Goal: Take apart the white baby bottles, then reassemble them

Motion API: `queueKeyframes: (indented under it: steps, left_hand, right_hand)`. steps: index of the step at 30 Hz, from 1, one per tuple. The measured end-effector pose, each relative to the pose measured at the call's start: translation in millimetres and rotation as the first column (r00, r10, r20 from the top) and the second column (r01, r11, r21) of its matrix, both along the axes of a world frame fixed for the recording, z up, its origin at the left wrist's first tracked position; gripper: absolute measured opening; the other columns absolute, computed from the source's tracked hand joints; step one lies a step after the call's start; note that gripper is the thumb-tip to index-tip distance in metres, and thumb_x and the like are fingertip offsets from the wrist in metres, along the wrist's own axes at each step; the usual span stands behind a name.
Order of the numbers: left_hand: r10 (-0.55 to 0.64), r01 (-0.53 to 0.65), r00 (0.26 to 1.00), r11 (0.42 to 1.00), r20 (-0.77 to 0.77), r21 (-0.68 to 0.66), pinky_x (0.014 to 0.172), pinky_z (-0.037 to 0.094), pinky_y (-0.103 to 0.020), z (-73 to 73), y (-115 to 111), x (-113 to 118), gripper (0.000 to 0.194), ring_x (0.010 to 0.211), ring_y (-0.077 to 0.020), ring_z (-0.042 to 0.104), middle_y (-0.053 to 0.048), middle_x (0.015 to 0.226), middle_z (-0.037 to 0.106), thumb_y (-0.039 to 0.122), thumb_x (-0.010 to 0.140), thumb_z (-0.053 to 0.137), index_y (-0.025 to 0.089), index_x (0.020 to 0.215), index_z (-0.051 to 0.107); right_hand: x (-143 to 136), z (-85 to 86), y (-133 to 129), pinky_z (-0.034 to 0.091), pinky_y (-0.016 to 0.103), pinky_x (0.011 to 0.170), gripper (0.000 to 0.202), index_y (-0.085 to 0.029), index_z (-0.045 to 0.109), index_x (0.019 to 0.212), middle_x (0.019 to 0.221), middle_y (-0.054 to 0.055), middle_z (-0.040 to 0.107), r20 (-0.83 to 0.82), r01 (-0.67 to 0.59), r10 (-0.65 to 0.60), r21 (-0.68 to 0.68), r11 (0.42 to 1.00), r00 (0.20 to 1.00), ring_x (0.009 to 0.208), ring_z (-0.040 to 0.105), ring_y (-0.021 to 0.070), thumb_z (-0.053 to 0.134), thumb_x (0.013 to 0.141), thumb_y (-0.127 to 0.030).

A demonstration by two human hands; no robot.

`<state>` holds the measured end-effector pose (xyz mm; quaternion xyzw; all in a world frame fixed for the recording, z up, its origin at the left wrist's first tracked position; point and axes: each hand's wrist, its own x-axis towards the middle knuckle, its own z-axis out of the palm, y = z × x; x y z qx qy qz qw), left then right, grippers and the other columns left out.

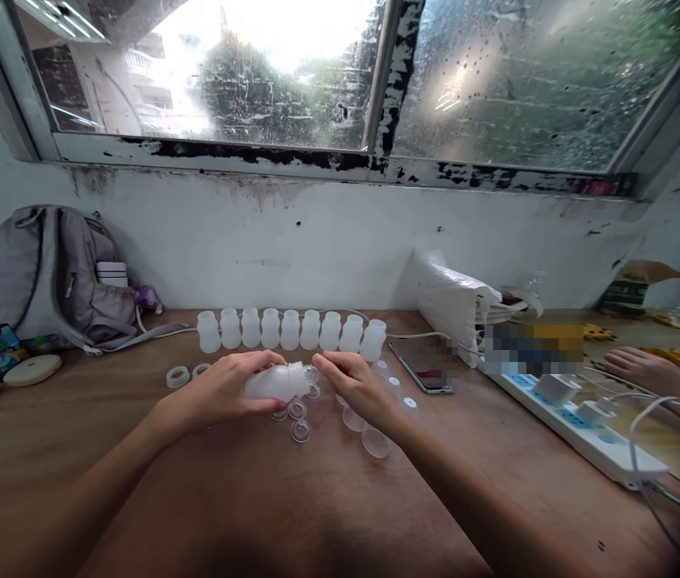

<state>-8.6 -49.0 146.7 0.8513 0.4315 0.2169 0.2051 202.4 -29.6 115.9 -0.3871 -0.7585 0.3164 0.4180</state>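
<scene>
My left hand (234, 385) is wrapped round a frosted white bottle (270, 384), tipped on its side with the threaded neck pointing right. At the bottle's mouth is a clear bottle nipple (311, 374), its tip pinched by the fingers of my right hand (352, 384). Below the bottle, several more clear nipples (300, 431) lie on the table. White collar rings (177, 376) are left of my left hand. Under and beside my right hand lie clear domed caps (376, 441) and small translucent discs (410, 403). A row of matching frosted bottles (290, 329) stands upright behind my hands.
A grey backpack (50, 273) and a round cream case (32, 370) are at the left. To the right lie a phone (424, 368), a white bag (451, 305) and a power strip (586, 425) with cables. Another person's hand (646, 373) rests at the far right.
</scene>
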Motion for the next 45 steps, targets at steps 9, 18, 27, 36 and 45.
queueKeyframes:
  steps: [9,18,27,36,45]
  left_hand:
    - [0.115,0.292,0.844,0.722,0.525,-0.628,0.052,0.04,-0.023,-18.4,-1.9,20.7,0.051,0.063,-0.0155,0.055,-0.009,0.085,0.06,0.056,0.081,0.029,0.015,0.099,0.054]
    - [0.141,0.319,0.776,0.753,0.615,-0.575,0.058,0.04,-0.026,-36.7,-9.9,38.1,0.048,0.065,-0.0147,0.053,-0.004,0.08,0.057,0.046,0.064,0.061,0.017,0.101,0.052]
    - [0.202,0.455,0.697,0.618,0.688,-0.641,0.056,0.04,-0.024,-61.2,-22.9,59.3,0.022,0.062,-0.013,0.053,-0.002,0.072,0.055,0.031,0.07,0.059,0.015,0.084,0.054]
    - [0.035,0.053,0.948,0.962,0.316,-0.267,0.06,0.042,-0.027,-42.5,-4.0,40.5,0.038,0.075,-0.0198,0.057,-0.004,0.087,0.06,0.043,0.07,0.057,0.02,0.1,0.049]
    - [0.272,-0.261,0.882,0.962,-0.384,0.082,0.051,0.032,-0.025,-2.6,-3.7,-9.7,0.032,0.071,-0.0235,0.058,-0.003,0.085,0.062,0.047,0.07,0.047,0.024,0.093,0.045]
  right_hand:
    - [4.4,13.7,-4.7,0.043,0.029,0.075,0.044,-0.024,0.045,0.112,0.105,0.006,0.053,-0.267,-0.298,0.234,-0.234,0.925,0.935,0.091,0.053,0.0181,0.056,0.073,-0.04]
    - [-7.5,-3.9,-5.7,0.043,0.024,0.057,0.036,-0.021,0.057,0.095,0.092,0.004,0.06,-0.295,-0.092,0.002,-0.291,0.952,0.955,0.068,0.054,0.0136,0.06,0.067,-0.045]
    - [-16.0,-4.0,-22.7,0.045,0.025,0.053,0.025,-0.016,0.061,0.089,0.092,0.008,0.065,-0.502,-0.318,0.03,-0.5,0.805,0.865,0.074,0.06,0.0194,0.055,0.068,-0.027]
    - [13.9,10.7,-2.5,0.042,0.034,0.08,0.055,-0.027,0.047,0.116,0.121,0.007,0.048,0.013,0.011,-0.009,-0.186,0.982,1.0,0.102,0.049,0.022,0.064,0.064,-0.034]
    - [55.1,22.3,15.7,0.038,0.027,0.048,0.024,-0.016,0.06,0.07,0.062,0.003,0.058,0.938,0.313,0.026,-0.141,0.939,0.344,0.048,0.055,0.0151,0.061,0.064,-0.039]
